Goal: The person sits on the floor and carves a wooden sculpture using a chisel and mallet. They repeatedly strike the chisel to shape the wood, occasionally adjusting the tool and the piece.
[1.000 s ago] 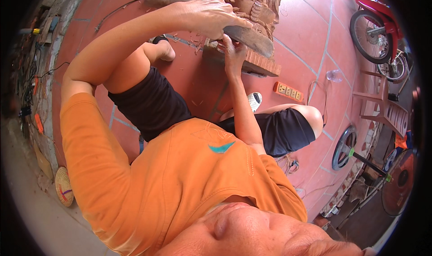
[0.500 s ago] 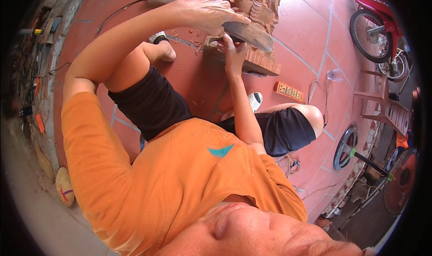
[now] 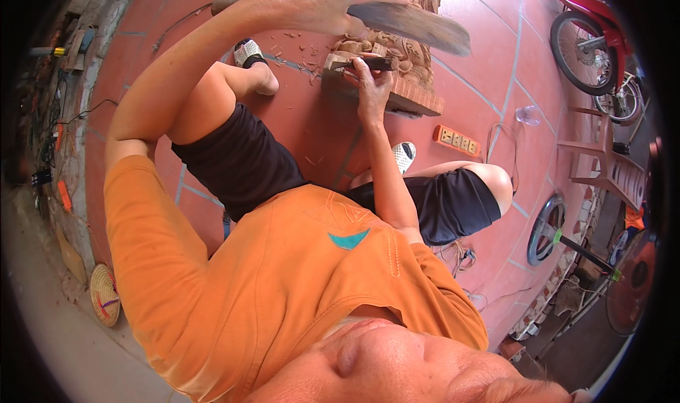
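My left hand (image 3: 322, 5) grips a long, flat, worn wooden mallet (image 3: 425, 29), raised clear of the chisel. A rounded wooden end (image 3: 228, 1) shows beyond my left wrist; whether it belongs to the mallet I cannot tell. Below it, my right hand (image 3: 374, 95) pinches a dark chisel (image 3: 375, 64) against a brown carved wooden piece (image 3: 407, 52). The carving has rounded relief shapes and a ribbed base (image 3: 418, 100), and rests on the floor between my legs. The mallet and my left hand hide part of its upper end. The chisel's cutting tip cannot be made out.
Wood chips (image 3: 308, 66) lie on the red tiled floor (image 3: 489, 56) left of the carving. An orange power strip (image 3: 457, 140) sits to its right, near a clear plastic cup (image 3: 528, 115). Farther right are a red motorbike (image 3: 588, 42), a chair (image 3: 609, 162) and a fan (image 3: 627, 282).
My left hand has lifted the mallet up and away from the chisel, showing more of the carving and the chisel. My right hand stays almost in place.
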Demonstrator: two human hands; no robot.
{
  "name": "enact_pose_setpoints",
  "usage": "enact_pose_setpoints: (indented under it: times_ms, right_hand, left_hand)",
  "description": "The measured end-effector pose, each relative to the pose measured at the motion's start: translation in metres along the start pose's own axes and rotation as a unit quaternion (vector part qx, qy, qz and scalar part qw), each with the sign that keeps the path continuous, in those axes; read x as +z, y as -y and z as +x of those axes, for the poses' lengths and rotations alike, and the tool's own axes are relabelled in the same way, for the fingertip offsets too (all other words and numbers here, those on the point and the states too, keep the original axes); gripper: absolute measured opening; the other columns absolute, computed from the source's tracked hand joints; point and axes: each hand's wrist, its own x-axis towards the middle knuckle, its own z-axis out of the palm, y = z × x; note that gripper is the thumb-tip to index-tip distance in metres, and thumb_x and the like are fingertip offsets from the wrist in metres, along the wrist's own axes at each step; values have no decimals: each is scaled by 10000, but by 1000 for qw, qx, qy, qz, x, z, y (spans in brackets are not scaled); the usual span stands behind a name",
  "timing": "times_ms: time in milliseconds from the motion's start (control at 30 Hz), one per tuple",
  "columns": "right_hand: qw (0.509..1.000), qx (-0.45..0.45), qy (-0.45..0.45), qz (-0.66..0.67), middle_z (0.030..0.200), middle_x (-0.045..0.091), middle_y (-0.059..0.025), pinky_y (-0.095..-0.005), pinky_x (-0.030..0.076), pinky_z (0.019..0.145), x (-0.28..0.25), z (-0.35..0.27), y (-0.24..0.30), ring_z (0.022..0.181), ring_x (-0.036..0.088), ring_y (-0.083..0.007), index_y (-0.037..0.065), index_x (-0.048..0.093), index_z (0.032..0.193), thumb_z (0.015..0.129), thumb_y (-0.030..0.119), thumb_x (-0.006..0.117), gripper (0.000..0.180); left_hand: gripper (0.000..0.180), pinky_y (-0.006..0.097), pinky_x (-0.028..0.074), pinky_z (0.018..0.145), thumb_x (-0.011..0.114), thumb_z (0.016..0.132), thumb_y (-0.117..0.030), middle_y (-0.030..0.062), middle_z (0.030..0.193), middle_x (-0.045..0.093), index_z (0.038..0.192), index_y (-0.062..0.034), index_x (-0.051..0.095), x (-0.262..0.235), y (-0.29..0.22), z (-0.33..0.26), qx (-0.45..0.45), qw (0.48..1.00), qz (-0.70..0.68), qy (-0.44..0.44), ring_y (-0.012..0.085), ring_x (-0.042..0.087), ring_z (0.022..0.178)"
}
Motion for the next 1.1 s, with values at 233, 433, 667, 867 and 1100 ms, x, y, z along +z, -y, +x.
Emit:
enact_pose_setpoints:
  times_ms: [233,433,667,867,1100]
  right_hand:
    - [1000,-18,11,-22,991,637,-57,-270,606,697,2,0,-5,838,679,-139,26,576,1131,942,77,706,235]
    - [999,-14,0,-30,990,635,-62,-274,609,696,3,-1,5,836,679,-144,17,571,1137,948,73,692,232]
    - [1000,-23,0,-8,1011,649,-77,-287,612,676,3,-2,3,839,689,-154,-2,564,1155,946,83,696,262]
    - [1000,5,4,-18,971,655,-78,-298,618,651,8,-2,9,806,704,-175,19,576,1160,939,101,704,268]
    - [997,70,-10,30,1018,647,-101,-363,649,701,-11,7,5,830,729,-266,20,602,1131,928,124,718,256]
  left_hand:
    - [733,470,538,765,734,818,-251,248,995,696,1492,-145,466,21,-3,-4,66,996,-47,-40,394,688,892]
    - [754,486,526,821,705,843,-249,281,1055,684,1520,-94,412,12,-6,5,-46,979,85,180,444,675,937]
    - [678,497,527,790,684,853,-247,276,1018,691,1477,-97,465,14,-11,4,83,986,-139,-30,434,683,923]
    - [706,435,556,711,788,776,-263,185,914,727,1443,-252,554,44,9,0,11,989,135,61,308,709,806]
    - [745,499,536,832,707,815,-243,279,1063,694,1505,-128,453,6,8,-4,-5,1000,2,13,429,690,939]
